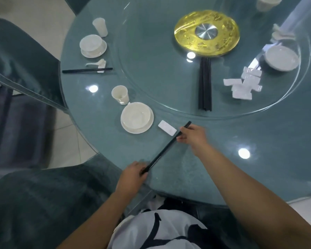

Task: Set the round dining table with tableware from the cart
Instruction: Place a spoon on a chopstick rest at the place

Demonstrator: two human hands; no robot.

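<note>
A pair of black chopsticks (164, 149) slants over the teal round table (223, 168). My left hand (133, 174) pinches their near end and my right hand (191, 134) grips them near the far end. The far tips hover beside a white chopstick rest (167, 127). Left of the rest stands a white bowl on a plate (136, 117), with a white cup (120, 95) behind it.
A finished place setting lies at the far left: bowl on plate (92, 45), cup (100, 26), spoon (97, 63), chopsticks (87, 70). The glass turntable (151, 78) carries a gold disc (206, 32), spare chopsticks (205, 85), several white rests (242, 85) and a bowl (281, 57). Teal chairs (34, 203) stand at left.
</note>
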